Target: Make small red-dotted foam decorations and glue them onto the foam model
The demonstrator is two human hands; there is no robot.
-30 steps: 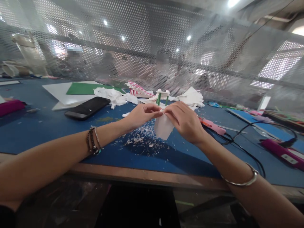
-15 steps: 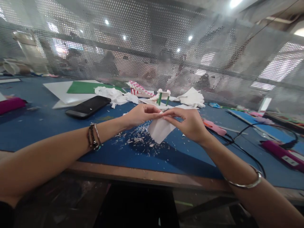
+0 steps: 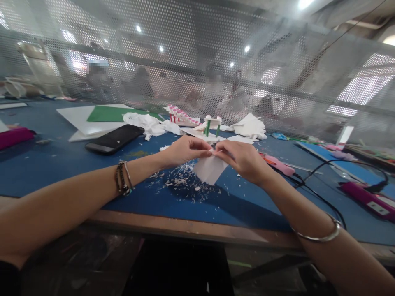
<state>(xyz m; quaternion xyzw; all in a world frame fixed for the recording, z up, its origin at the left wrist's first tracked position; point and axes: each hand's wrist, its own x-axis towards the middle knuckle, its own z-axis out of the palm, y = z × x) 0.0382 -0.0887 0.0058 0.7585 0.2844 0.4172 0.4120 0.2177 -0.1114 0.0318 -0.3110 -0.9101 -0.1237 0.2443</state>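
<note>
Between my two hands hangs a small white sheet of paper (image 3: 211,169), pinched along its top edge. My left hand (image 3: 188,151) is closed, thumb and fingers pressed together at the paper's upper corner. My right hand (image 3: 242,159) pinches the same edge just beside it, the fingertips of both hands almost touching. White paper scraps (image 3: 182,181) lie scattered on the blue table beneath. Beyond my hands stands a small model with green posts (image 3: 211,126), next to a pink-and-white stepped piece (image 3: 182,115).
A black phone (image 3: 115,139) lies left, near green and white sheets (image 3: 117,114). Crumpled white paper (image 3: 249,126) sits behind my right hand. Right are a pink glue gun (image 3: 279,165), black cables and a purple power strip (image 3: 368,199). A perforated metal screen (image 3: 173,53) rises behind.
My fingertips have shifted slightly right and down along the paper's top edge, and my right hand has turned a little inward. The sheet still hangs between both hands.
</note>
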